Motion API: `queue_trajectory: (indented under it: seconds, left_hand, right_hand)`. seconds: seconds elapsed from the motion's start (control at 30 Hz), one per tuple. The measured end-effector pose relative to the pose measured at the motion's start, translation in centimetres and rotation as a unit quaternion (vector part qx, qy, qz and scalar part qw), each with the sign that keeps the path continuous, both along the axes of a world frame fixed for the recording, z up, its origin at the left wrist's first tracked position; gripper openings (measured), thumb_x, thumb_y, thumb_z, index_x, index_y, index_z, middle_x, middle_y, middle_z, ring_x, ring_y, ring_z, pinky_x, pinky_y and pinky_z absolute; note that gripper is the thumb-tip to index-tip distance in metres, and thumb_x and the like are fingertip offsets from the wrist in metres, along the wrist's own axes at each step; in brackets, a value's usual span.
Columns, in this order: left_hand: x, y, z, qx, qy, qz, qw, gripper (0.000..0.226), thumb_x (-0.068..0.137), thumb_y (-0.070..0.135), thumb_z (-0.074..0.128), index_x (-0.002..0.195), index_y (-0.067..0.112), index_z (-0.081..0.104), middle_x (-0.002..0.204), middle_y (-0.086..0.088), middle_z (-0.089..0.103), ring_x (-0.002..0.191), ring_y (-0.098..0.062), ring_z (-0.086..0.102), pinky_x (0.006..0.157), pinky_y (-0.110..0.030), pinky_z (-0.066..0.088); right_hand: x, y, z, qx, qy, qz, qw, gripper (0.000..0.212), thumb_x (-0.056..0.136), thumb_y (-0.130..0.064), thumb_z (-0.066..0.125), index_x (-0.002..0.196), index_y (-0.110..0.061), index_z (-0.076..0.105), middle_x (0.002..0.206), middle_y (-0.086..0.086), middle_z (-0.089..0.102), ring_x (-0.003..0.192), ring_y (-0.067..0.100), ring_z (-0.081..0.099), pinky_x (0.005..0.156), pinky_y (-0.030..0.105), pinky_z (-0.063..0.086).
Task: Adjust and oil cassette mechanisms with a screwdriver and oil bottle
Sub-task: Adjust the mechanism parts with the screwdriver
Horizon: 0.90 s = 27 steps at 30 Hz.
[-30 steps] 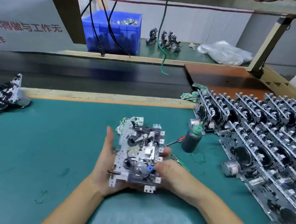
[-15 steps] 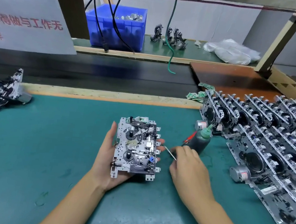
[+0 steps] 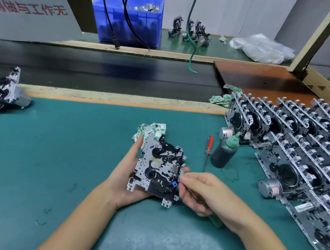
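Even, soft light; wide-angle edges bend, perhaps slightly blurred.

Teal mat (image 3: 54,164); blue bin (image 3: 128,21); red-handled screwdriver (image 3: 209,147); dark oil bottle (image 3: 223,152), green cap; white-green patterned rag (image 3: 151,130).

Metal cassette mechanism (image 3: 158,170) face-up in hand, red-handled screwdriver (image 3: 208,150) lying beside upright dark oil bottle (image 3: 224,152)
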<state>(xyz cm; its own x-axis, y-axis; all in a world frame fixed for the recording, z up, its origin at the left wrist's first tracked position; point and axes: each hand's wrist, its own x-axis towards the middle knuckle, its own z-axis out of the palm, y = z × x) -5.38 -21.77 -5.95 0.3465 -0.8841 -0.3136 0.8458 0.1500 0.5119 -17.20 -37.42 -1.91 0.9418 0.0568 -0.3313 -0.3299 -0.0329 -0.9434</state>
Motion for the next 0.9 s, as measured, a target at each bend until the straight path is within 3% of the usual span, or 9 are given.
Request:
queue_trajectory:
  seconds: [0.13,0.27,0.43,0.6,0.9]
  left_hand:
    - [0.08,-0.03,-0.06,0.025,-0.012,0.002,1.0,0.074,0.087,0.068,0.034,0.111,0.008,0.071,0.123,-0.016,0.063,0.111,-0.028,0.062,0.092,-0.039,0.051]
    - [0.1,-0.04,0.21,0.044,-0.02,0.003,0.999,0.07,0.087,0.066,0.037,0.11,0.01,0.072,0.122,-0.015,0.064,0.111,-0.028,0.063,0.09,-0.039,0.052]
    - [0.1,-0.03,0.39,0.068,-0.025,0.011,0.997,0.072,0.083,0.066,0.045,0.121,0.007,0.064,0.134,-0.02,0.055,0.123,-0.033,0.053,0.106,-0.047,0.038]
    - [0.07,-0.06,0.54,0.072,-0.024,0.016,0.997,0.071,0.085,0.066,0.041,0.114,0.008,0.07,0.128,-0.017,0.06,0.116,-0.031,0.059,0.094,-0.042,0.049]
    - [0.01,-0.1,0.77,0.082,-0.026,0.017,0.996,0.068,0.084,0.065,0.039,0.102,0.011,0.075,0.118,-0.016,0.066,0.107,-0.029,0.065,0.08,-0.039,0.057]
  right_hand:
    - [0.12,0.3,0.1,-0.013,0.029,-0.011,0.999,0.038,0.099,-0.03,0.042,0.066,-0.013,0.05,0.04,-0.004,0.027,0.037,0.007,0.015,0.036,0.015,0.015]
    - [0.16,0.41,0.12,-0.034,0.043,-0.007,0.998,0.041,0.099,-0.03,0.043,0.062,-0.014,0.045,0.038,-0.004,0.031,0.034,0.008,0.017,0.036,0.015,0.016]
    - [0.13,0.43,0.05,-0.074,0.042,-0.008,0.996,0.041,0.099,-0.033,0.044,0.063,-0.013,0.048,0.037,-0.004,0.037,0.031,0.008,0.025,0.033,0.016,0.022]
    - [0.05,0.29,-0.03,-0.091,0.039,-0.007,0.995,0.041,0.1,-0.033,0.041,0.066,-0.012,0.049,0.035,-0.005,0.037,0.029,0.008,0.027,0.032,0.017,0.025]
    - [0.04,0.18,-0.21,-0.111,0.041,0.016,0.993,0.046,0.1,-0.035,0.04,0.059,-0.014,0.047,0.034,-0.004,0.038,0.027,0.008,0.03,0.031,0.016,0.026]
